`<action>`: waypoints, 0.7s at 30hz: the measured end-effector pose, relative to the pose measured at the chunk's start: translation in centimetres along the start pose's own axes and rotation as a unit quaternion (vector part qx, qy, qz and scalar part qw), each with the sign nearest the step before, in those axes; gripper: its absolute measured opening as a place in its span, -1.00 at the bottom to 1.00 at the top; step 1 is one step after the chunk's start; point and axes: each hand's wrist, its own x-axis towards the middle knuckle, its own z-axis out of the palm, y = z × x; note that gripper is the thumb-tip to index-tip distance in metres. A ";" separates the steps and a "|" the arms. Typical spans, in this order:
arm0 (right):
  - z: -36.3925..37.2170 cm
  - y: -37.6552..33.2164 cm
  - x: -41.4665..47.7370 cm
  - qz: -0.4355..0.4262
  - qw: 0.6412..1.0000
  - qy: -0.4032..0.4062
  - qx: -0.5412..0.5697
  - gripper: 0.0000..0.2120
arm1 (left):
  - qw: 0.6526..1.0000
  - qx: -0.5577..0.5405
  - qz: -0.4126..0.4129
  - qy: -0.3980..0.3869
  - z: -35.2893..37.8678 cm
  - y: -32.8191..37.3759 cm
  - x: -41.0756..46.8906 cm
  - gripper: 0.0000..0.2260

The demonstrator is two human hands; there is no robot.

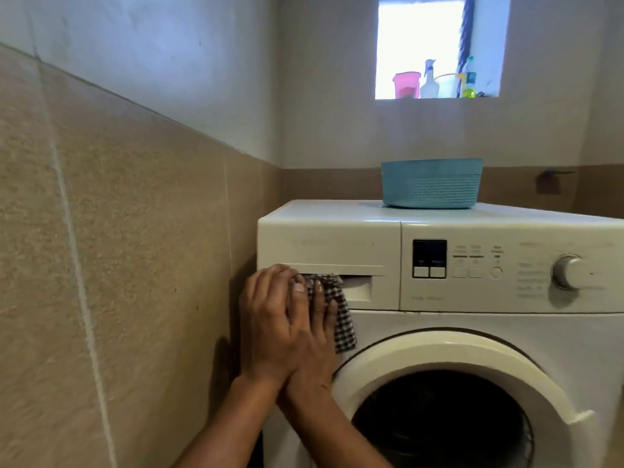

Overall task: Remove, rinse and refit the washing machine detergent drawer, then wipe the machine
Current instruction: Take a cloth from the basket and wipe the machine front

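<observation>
Beside the tiled wall (135,248), the right hand (320,336), grip wide, pressed the cloth (344,327) on the drawer (337,246), the left hand (270,319) over it, grip unclear; hard pushing could jam cloth inside.

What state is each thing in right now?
detergent drawer, pushed in flush
checked cloth, pressed on drawer front, tail hanging
right hand, fingers straight on the cloth
left hand, laid over right hand
door, looks shut
display, dark
blue basket, upright on machine top
</observation>
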 end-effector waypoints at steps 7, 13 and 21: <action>-3.8 8.2 -0.4 -0.099 0.992 -0.028 -0.066 -0.31 | 1.000 0.004 0.027 -0.007 0.0 0.4 -0.5 -0.70; -2.3 4.9 -0.6 -0.023 0.998 -0.016 -0.048 -0.31 | 1.000 0.000 -0.004 -0.002 -0.9 0.1 -1.7 -0.69; -2.0 5.4 0.1 -0.116 0.991 0.052 0.045 -0.34 | 0.999 -0.010 -0.032 0.020 -0.8 -0.5 -1.7 -0.72</action>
